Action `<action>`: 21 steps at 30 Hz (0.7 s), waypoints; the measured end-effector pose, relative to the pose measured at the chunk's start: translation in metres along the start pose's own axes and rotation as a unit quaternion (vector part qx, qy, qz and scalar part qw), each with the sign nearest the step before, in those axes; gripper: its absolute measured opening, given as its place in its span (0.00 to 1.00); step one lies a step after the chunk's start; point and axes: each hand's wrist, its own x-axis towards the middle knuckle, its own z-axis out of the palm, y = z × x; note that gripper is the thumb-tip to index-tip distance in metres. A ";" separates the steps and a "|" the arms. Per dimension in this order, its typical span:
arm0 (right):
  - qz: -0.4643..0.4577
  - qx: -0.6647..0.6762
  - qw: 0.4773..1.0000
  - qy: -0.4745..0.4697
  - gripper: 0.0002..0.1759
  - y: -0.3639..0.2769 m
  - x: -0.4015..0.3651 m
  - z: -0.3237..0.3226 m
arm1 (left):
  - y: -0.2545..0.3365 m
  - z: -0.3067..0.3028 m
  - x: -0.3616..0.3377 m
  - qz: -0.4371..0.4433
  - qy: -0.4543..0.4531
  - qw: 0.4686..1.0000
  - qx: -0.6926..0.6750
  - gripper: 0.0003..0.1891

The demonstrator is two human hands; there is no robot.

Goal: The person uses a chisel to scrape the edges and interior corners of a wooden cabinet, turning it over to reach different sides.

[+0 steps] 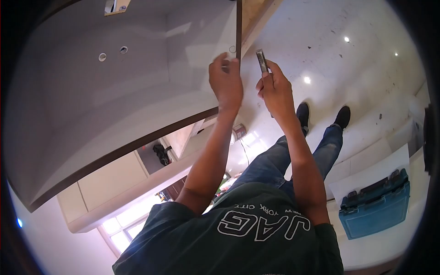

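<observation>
My right hand is closed around a narrow, flat metal tool, its worn end pointing up past my fingers. It looks like a chisel, but my palm and fingers cover most of it. Beside it, my left hand has its fingers curled, next to the dark front edge of a large grey-lined cabinet. Whether those fingers pinch something small or touch the panel is hidden. Just above them, a small ring-shaped mark shows on the panel near that edge.
Two round holes and a rectangular cutout pierce the cabinet's back. A blue toolbox rests on a white surface at the right. Below the cabinet are a bucket and a black object. Debris dots the pale floor.
</observation>
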 end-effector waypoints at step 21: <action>0.056 0.080 0.995 0.006 0.19 0.015 -0.013 0.000 | -0.013 0.025 0.043 -0.103 0.100 0.985 -0.097 0.14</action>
